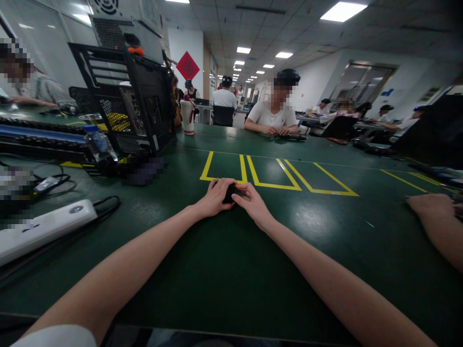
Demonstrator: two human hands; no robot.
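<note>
Both of my hands meet around a small black object (229,194) in the middle of the green table, just in front of a yellow taped outline. My left hand (217,196) is closed over its left side, with the fingers curled across it. From the right, my right hand (251,202) pinches the same object between thumb and fingers. Only a dark patch shows between the hands, so its kind cannot be made out.
Yellow tape outlines (275,185) mark the green table (231,270). At left stand a black computer case (144,103), a white power strip (54,224) with cables, and a plastic bottle (99,142). Behind is a cup (187,117). Another person's hand (432,207) rests at right; a co-worker (273,115) sits opposite.
</note>
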